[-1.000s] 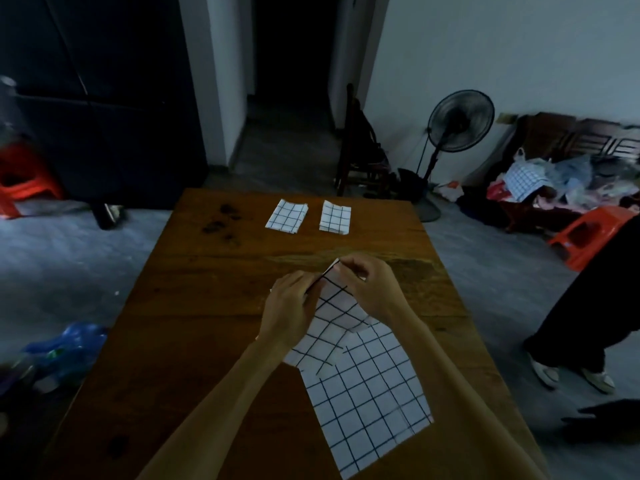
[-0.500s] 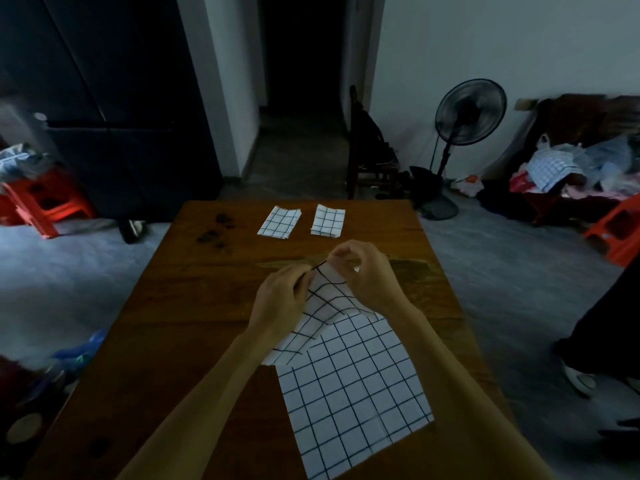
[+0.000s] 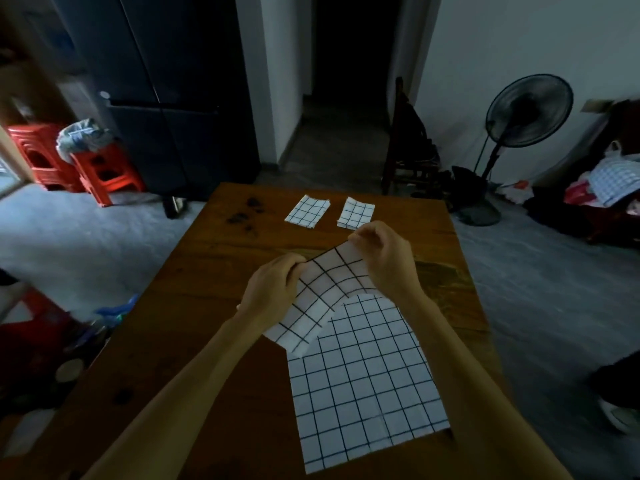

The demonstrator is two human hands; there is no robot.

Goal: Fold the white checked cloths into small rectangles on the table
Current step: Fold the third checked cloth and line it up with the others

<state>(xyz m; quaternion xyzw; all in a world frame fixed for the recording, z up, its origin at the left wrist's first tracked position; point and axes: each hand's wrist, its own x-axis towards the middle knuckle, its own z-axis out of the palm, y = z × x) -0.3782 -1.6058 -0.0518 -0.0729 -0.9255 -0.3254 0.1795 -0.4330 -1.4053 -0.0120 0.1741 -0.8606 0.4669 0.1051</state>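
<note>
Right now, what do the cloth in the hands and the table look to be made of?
The held cloth looks like thin woven fabric, matte white with a dark grid; it sags and creases between the left hand and right hand. The table seems to be brown wood, slightly glossy, with visible grain and dark stains.

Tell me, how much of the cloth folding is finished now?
Two folded cloths lie at the table's far end. The left hand and right hand pinch a third cloth, lifted. A flat cloth waits unfolded.
</note>
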